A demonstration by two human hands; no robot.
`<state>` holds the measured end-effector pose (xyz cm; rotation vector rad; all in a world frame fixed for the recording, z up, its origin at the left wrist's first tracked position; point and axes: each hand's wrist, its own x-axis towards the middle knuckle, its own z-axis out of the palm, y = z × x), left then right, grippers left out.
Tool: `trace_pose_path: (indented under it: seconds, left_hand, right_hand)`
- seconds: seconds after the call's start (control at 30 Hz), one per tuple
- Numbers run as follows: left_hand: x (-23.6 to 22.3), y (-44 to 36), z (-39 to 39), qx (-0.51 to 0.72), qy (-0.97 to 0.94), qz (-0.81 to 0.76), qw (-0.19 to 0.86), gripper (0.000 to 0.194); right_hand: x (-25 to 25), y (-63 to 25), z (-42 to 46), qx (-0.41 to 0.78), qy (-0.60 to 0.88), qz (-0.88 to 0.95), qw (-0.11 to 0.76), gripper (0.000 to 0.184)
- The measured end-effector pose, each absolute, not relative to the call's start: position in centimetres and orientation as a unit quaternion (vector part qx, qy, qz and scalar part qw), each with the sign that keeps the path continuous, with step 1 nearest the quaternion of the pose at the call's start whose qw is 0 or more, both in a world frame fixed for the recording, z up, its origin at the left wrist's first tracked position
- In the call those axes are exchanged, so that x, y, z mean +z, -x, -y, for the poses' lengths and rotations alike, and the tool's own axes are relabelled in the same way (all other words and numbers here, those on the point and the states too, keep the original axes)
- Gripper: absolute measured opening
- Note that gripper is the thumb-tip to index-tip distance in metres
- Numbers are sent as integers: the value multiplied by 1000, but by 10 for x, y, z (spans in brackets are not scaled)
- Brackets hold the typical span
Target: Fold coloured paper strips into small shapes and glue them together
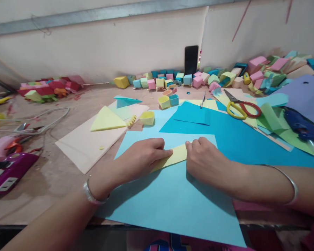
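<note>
A pale yellow paper strip [176,156] lies slantwise on a light blue sheet [172,202]. My left hand [143,155] holds down its left part, the index finger pointing along the strip and the other fingers curled. At the strip's right end, my right hand [206,158] is closed with thumb and fingers pinching the paper; the fingertips are partly hidden. Beyond the hands lies a darker blue sheet [235,143] with a cut slit. A small yellow paper box [147,118] sits just past the light blue sheet.
Scissors [242,104] and a blue glue gun [303,123] lie at the right. A purple stapler [13,170] is at the left, near a white cable [52,118]. Small paper boxes [151,84] line the wall beside an upright phone [191,60]. Cream paper [81,150] lies left.
</note>
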<state>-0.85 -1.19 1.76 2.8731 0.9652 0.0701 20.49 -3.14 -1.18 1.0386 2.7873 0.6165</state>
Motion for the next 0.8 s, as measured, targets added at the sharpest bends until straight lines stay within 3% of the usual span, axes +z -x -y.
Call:
trace_pose_path:
  seconds: [0.23,0.33,0.5,0.63,0.8]
  left_hand:
    - [20,6,13,8,-945,-319,66,29]
    - [21,6,14,12,-943,-324,72,29]
    - [18,8,13,25,-946,-317,70,27]
    - [20,9,14,5,-934,-350,70,30]
    - [22,13,18,8,-924,-378,60,20]
  right_hand:
    - [2,-210,24,132,-438,-881,120,19]
    - [8,-211,23,166,-480,-857,93,20]
    - [0,-207,29,217,-335,-917,-20,16]
    - [-14,-206,26,204,-282,-938,0,15]
    - [-16,-206,24,215,-278,-936,7,17]
